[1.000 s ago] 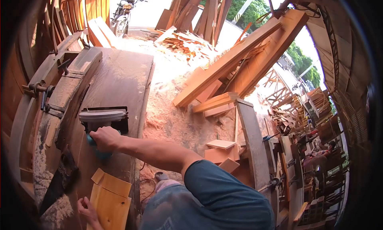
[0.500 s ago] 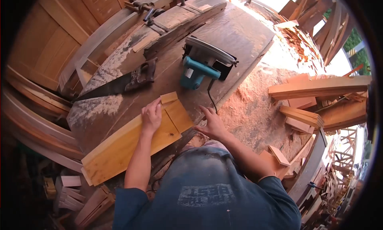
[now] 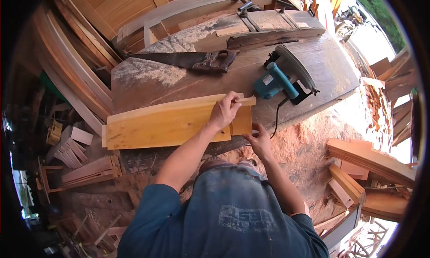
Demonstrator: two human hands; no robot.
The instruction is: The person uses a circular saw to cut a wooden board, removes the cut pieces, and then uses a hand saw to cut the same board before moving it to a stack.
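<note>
A long yellow-brown board [image 3: 165, 123] lies on the workbench [image 3: 197, 85], with a shorter wood piece [image 3: 242, 120] at its right end. My left hand [image 3: 225, 109] is closed on a small wood strip [image 3: 247, 101] over the board's right part. Fingers bent, my right hand [image 3: 259, 139] grips the lower right corner of the shorter piece. Beyond the board lie a hand saw [image 3: 188, 60] with a dark handle and a teal circular saw [image 3: 275, 82], its black cord trailing down near my right hand.
Clamps [image 3: 246, 9] and a curved timber [image 3: 273, 37] sit along the bench's far side. Curved boards [image 3: 74, 65] lean at the left. Stacked wood pieces [image 3: 371, 159] and sawdust [image 3: 300, 146] lie at the right; offcuts [image 3: 74, 146] lie at the lower left.
The view has turned, so the bench and board appear rotated. My left hand now holds the small strip, which is raised at one end. My right hand has closed on the shorter piece's corner.
</note>
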